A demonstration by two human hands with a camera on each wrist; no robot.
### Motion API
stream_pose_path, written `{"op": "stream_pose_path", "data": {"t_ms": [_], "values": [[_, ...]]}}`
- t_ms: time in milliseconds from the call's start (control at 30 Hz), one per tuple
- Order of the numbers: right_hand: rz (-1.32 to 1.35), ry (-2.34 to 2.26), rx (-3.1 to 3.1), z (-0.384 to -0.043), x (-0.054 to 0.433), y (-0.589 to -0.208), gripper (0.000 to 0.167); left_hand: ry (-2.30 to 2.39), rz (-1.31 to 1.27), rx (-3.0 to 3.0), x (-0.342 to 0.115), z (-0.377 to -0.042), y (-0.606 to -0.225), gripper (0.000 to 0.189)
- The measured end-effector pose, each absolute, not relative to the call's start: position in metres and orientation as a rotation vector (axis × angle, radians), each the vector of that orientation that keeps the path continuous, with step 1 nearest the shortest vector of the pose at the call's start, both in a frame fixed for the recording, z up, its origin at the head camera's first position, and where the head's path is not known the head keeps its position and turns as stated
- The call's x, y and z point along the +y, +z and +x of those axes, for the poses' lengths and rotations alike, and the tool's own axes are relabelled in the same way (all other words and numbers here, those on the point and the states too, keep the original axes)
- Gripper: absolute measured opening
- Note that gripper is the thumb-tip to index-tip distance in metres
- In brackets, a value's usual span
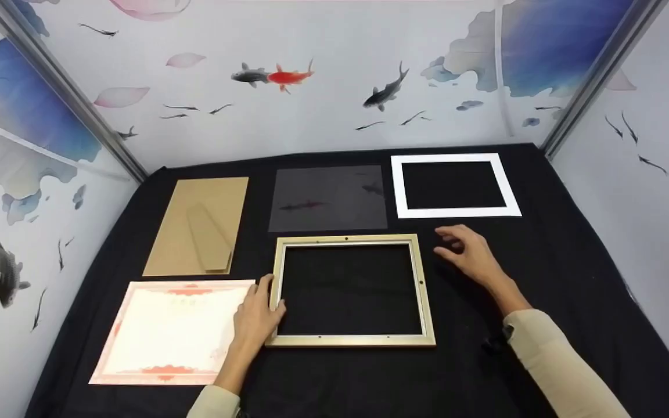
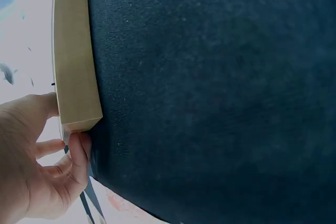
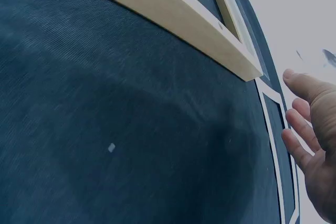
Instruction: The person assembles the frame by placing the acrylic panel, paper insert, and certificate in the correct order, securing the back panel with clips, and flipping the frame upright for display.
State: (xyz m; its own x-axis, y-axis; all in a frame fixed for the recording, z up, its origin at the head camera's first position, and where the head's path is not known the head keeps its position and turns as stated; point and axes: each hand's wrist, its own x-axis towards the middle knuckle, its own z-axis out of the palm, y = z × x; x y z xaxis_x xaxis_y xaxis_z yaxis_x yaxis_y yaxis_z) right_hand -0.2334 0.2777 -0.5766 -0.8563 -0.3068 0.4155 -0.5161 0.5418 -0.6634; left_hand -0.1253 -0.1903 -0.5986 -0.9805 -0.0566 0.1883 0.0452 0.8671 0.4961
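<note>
A gold picture frame (image 1: 351,341) lies on the black cloth in front of the person. At its left side the left hand (image 1: 255,313) grips the rail, thumb over the inner edge and fingers along the outside. In the left wrist view, fingers of that hand (image 2: 44,161) curl at the corner of the frame (image 2: 79,51). The right hand (image 1: 474,255) hovers right of the frame's far right corner, fingers loosely bent and nothing in them. The right wrist view shows this hand (image 3: 317,129) apart from the frame (image 3: 210,40).
A white mat border (image 1: 456,213) lies at the back right, beside a clear sheet (image 1: 328,197). A brown backing board with a stand (image 1: 172,232) is at the back left. A red-bordered certificate (image 1: 166,331) lies front left, partly under the left forearm in view. Printed walls enclose the table.
</note>
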Motion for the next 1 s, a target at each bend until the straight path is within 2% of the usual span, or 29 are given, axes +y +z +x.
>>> {"op": "stream_pose_path", "data": {"t_ms": [1000], "values": [[0.647, 1.402, -2.564, -0.277, 0.23, -0.577, 0.035, -0.671, 0.013, -2.778, -0.186, -0.123, -0.621, 0.055]]}}
